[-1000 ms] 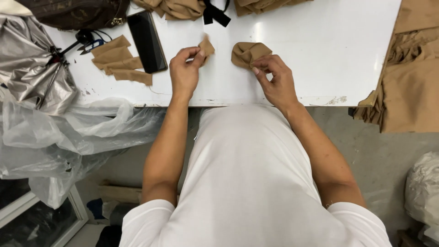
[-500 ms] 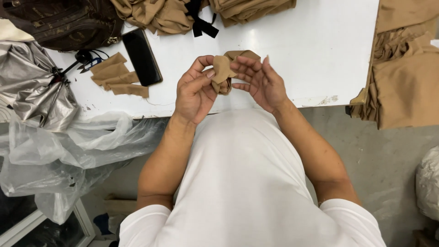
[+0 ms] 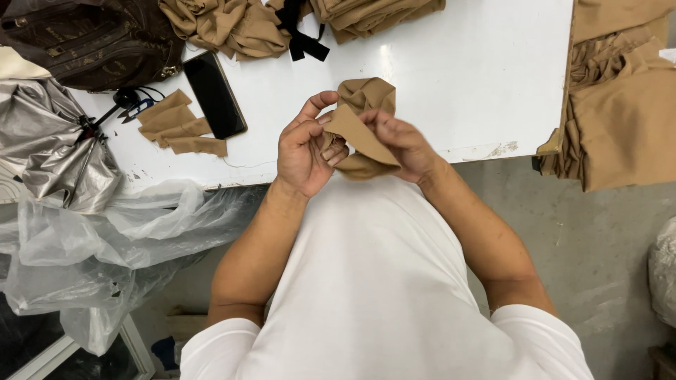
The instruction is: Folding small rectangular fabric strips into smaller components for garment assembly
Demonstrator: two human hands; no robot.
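My left hand (image 3: 304, 149) and my right hand (image 3: 400, 145) are together above the near edge of the white table (image 3: 458, 77), both gripping a small bunched piece of tan fabric (image 3: 365, 112). A flat flap of the fabric lies across the fingers of both hands, and a crumpled part rises above them. The lower part of the fabric is hidden behind my right hand.
A black phone (image 3: 214, 94) lies left of my hands beside a stack of small tan fabric pieces (image 3: 179, 127). Small snips (image 3: 134, 104), a dark brown bag (image 3: 91, 42), tan fabric heaps (image 3: 225, 24), a black strap (image 3: 301, 35), clear plastic sheeting (image 3: 105, 239) and draped tan cloth (image 3: 627, 105) surround the spot.
Earlier each hand held a separate tan piece on the table. The hands came together, lifted off the table toward me, and now hold the fabric between them.
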